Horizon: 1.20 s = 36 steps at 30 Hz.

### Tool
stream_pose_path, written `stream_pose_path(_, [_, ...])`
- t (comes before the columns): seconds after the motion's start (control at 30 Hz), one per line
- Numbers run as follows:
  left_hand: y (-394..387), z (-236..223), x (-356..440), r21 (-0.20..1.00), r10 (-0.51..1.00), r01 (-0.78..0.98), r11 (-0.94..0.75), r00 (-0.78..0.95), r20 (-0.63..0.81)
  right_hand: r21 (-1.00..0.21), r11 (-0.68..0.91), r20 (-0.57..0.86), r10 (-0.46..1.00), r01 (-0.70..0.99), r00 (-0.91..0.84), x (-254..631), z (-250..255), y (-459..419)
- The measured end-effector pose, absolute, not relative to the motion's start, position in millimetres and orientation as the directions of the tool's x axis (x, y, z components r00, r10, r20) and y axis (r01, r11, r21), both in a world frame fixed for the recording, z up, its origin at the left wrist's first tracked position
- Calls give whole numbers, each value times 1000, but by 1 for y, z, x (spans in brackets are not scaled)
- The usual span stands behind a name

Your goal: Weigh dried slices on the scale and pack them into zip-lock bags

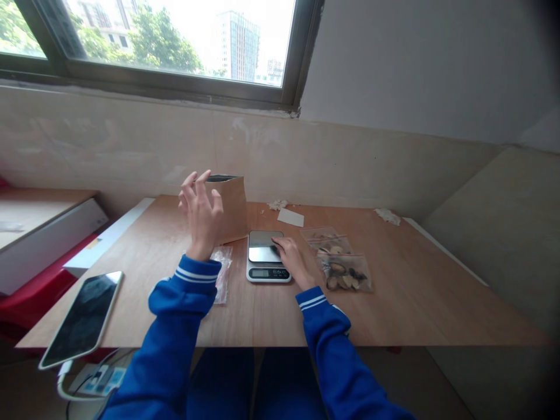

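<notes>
My left hand (202, 214), fingers loosely spread and empty, is raised by the brown paper bag (234, 210) near the table's (415, 280) far edge; my right hand's (292, 256) bent fingers rest over the scale (269, 272), where pressing could skew its reading.

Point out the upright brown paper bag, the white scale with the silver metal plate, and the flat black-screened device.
Brown paper bag (235, 211): head view, on its front.
White scale (259, 252): head view, on its metal plate.
Black-screened device (84, 318): head view, on its screen.
</notes>
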<state>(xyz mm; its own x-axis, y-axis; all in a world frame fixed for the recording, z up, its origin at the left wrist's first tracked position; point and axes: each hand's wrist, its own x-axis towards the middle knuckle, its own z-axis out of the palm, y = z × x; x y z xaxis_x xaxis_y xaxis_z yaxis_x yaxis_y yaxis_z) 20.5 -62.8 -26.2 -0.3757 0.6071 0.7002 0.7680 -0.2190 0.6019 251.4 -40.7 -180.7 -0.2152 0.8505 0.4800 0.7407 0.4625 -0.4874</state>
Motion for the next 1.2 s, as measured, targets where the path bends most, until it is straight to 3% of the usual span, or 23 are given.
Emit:
stream_pose_path(0.2, [-10, -43, -7, 509, 753, 851, -127, -251, 608, -416, 465, 454, 851, 781, -265, 238, -180, -56])
stream_pose_path(0.37, [-37, -46, 1, 546, 646, 815, -197, -311, 697, -448, 601, 579, 759, 661, -298, 220, -147, -97])
stream_pose_path(0.6, [-109, -58, 29, 574, 603, 817, -58, -430, 672, -296, 763, 656, 600, 575, -458, 164, -103, -143])
stream_pose_path(0.73, [-142, -73, 26, 711, 695, 700, -68, -478, 537, -165, 751, 657, 567, 639, -496, 140, -119, -159])
stream_pose_path(0.87, [-157, -85, 14, 751, 771, 654, -95, -429, 471, -187, 712, 673, 595, 677, -439, 130, -133, -169])
stream_pose_path(1.03, [-160, -95, 7, 774, 720, 632, -32, -523, 456, -165, 635, 514, 709, 755, -483, 130, -125, -171])
stream_pose_path(1.1, [-163, -100, 7, 757, 725, 650, -70, -487, 486, -147, 601, 428, 754, 785, -498, 131, -118, -166])
stream_pose_path(1.2, [-170, -107, 9, 698, 746, 706, -124, -397, 534, -218, 586, 342, 795, 781, -501, 129, -110, -147])
